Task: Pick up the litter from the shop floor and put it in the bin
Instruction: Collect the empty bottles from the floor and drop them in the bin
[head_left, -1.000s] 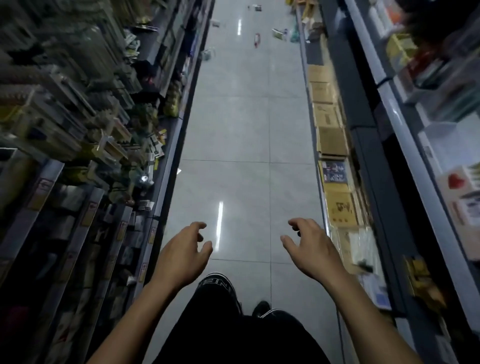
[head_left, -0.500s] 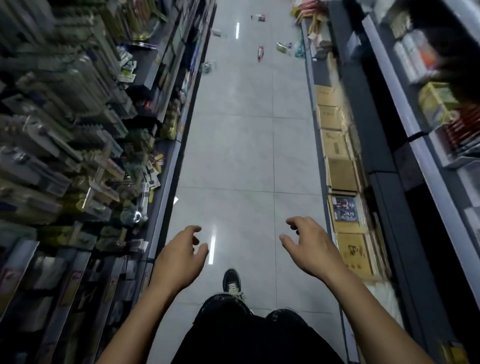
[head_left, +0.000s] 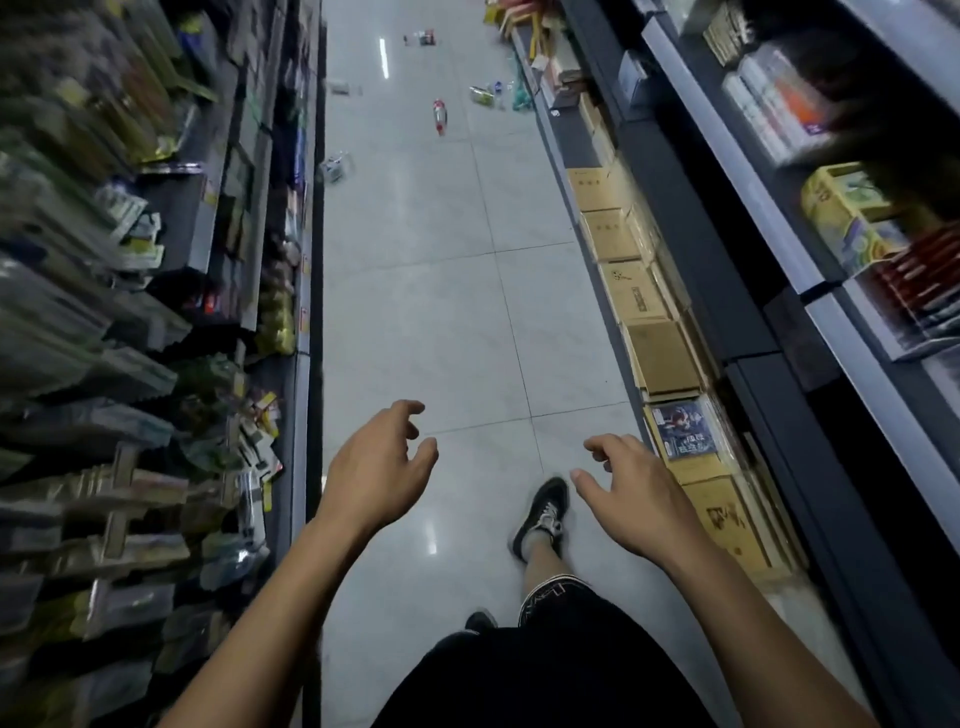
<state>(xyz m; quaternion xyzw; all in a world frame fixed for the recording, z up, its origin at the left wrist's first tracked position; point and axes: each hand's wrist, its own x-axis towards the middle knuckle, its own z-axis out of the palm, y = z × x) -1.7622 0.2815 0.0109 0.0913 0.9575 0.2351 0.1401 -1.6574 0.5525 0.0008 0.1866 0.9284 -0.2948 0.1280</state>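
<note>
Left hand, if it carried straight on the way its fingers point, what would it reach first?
Nothing close: ahead of the left hand lies bare floor. The red-capped bottle sits roughly in that line, though depth is unclear.

Left hand (head_left: 375, 470), right hand (head_left: 631, 499) empty, spread; litter (head_left: 439, 115) far down aisle floor (head_left: 415, 322).

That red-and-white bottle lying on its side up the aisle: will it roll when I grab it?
The bottle lies on its side on glossy tile, so a nudge would probably roll or slide it. It looks like plastic, likely light. Whether it is empty cannot be told.
</note>
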